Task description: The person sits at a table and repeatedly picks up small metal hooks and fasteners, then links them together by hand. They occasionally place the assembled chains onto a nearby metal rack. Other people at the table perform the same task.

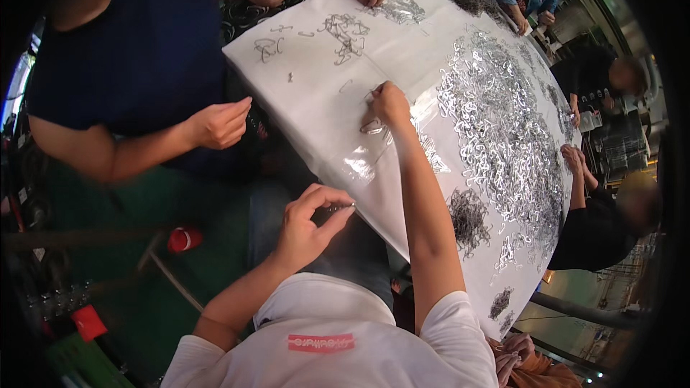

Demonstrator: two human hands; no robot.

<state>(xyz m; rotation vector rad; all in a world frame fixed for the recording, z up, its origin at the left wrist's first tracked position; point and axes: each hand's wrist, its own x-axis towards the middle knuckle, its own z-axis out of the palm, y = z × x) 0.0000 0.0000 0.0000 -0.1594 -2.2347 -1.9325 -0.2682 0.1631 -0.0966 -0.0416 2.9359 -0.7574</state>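
Clock positions we read from the middle of the view.

Edges and room: the near-left edge of the white-covered table (305, 82) runs from a corner at half past ten down to five. At seven o'clock, just outside that edge, we find the left hand (305, 226), thumb and bent fingers pinching a small metal piece, probably a hook. At one o'clock, the right hand (392, 106) is over the table, fingers bent down beside a few loose hooks (372, 127); we cannot tell whether they grip one. White covering shows between it and the left edge. At ten o'clock a co-worker's hand (221, 126) hangs past the edge, fingertips together.

Surface: a broad heap of shiny curved metal hooks (496, 129) between two and three; a dark cluster (467, 223) near four; a scattered group (346, 34) at twelve; glare on the covering between the hands.

Room: a person in a dark blue sleeveless top (151, 57) at ten; others in dark clothing (596, 241) between three and four; green floor (223, 230) and a red container (185, 239) at eight.
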